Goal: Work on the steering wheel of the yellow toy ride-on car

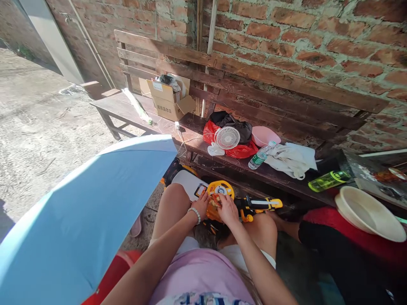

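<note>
Currently both hands are on a yellow toy (220, 189) held over the person's knees, just in front of the wooden bench (133, 111). The left hand (201, 206), with a bead bracelet at its wrist, grasps the toy's left side. The right hand (227, 208) has its fingers curled down on the toy's orange middle. A yellow and black arm of the toy sticks out to the right.

Containers on the bench:
- The cardboard box (167, 106) is open, with a dark item and a white item showing at the top.
- The red bag (238, 151) is slumped, with a black bag on it and a white fan (227, 137) in front.
- The pink bowl (265, 135): contents cannot be seen.
- The clear water bottle (259, 157) lies tilted, beside a white cloth (294, 159).
- The green bottle (329, 180) lies on its side.
- The white bowls (365, 212) are stacked, with nothing visible in the top one.

A blue umbrella (89, 212) fills the lower left.
</note>
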A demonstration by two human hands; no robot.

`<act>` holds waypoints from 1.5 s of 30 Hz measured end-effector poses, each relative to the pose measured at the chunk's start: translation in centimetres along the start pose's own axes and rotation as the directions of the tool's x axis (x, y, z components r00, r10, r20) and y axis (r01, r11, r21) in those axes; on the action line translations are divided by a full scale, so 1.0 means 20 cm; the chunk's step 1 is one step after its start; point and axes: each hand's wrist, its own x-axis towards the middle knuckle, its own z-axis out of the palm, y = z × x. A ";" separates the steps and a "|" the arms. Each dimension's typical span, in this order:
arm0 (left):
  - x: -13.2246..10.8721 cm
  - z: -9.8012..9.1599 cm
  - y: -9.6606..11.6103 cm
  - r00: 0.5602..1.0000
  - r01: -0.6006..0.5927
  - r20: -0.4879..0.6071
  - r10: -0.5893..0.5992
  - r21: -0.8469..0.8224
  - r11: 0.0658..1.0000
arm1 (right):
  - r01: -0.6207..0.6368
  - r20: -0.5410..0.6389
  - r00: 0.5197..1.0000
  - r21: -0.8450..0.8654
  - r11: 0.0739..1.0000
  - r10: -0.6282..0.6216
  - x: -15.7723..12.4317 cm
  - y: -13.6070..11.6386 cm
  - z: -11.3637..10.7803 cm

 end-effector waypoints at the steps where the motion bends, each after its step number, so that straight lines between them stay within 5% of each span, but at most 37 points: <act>1: 0.00 0.00 0.01 1.000 0.004 -0.004 -0.004 0.000 1.000 | -0.023 -0.048 0.999 -0.004 1.000 0.023 0.04 0.00 -0.03; 4: -0.01 0.00 0.02 1.000 0.008 -0.005 -0.008 -0.008 1.000 | -0.044 -0.106 0.994 -0.023 0.999 0.042 0.16 -0.05 -0.06; 10: -0.03 0.00 0.00 1.000 -0.006 0.000 0.006 0.055 0.998 | 0.038 0.133 0.991 -0.104 0.994 -0.024 0.24 -0.19 0.05; 18: 0.02 0.05 -0.03 1.000 0.005 0.019 -0.005 0.030 1.000 | 0.078 0.212 0.976 -0.150 0.986 -0.045 -0.01 0.05 0.06; 23: 0.02 0.07 -0.02 1.000 0.011 0.005 -0.011 -0.015 1.000 | 0.096 0.280 0.960 -0.234 0.967 -0.027 -0.07 0.13 -0.06; 28: -0.06 0.14 0.06 0.996 -0.026 -0.087 0.025 -0.009 1.000 | 0.149 0.053 0.989 -0.286 0.947 -0.140 0.07 -0.02 -0.18; 30: -0.08 0.16 0.09 0.994 -0.089 -0.058 0.092 0.055 0.995 | 0.287 0.025 0.956 -0.302 0.909 -0.294 0.14 -0.11 -0.16; 32: -0.09 0.15 0.10 0.992 -0.126 0.002 0.127 0.114 0.985 | 0.463 0.129 0.886 -0.296 0.835 -0.446 0.21 -0.20 -0.11; 35: -0.09 0.12 0.10 0.991 -0.134 0.036 0.130 0.182 0.974 | 0.566 0.279 0.820 -0.267 0.780 -0.500 0.31 -0.29 -0.04; 40: -0.06 0.13 0.11 0.996 -0.078 -0.017 0.084 0.211 0.974 | 0.447 0.250 0.887 -0.263 0.855 -0.387 0.49 -0.29 -0.07; 45: -0.05 0.16 0.10 0.997 -0.068 -0.019 0.074 0.191 0.979 | 0.177 0.156 0.978 -0.259 0.949 -0.140 0.61 -0.11 -0.17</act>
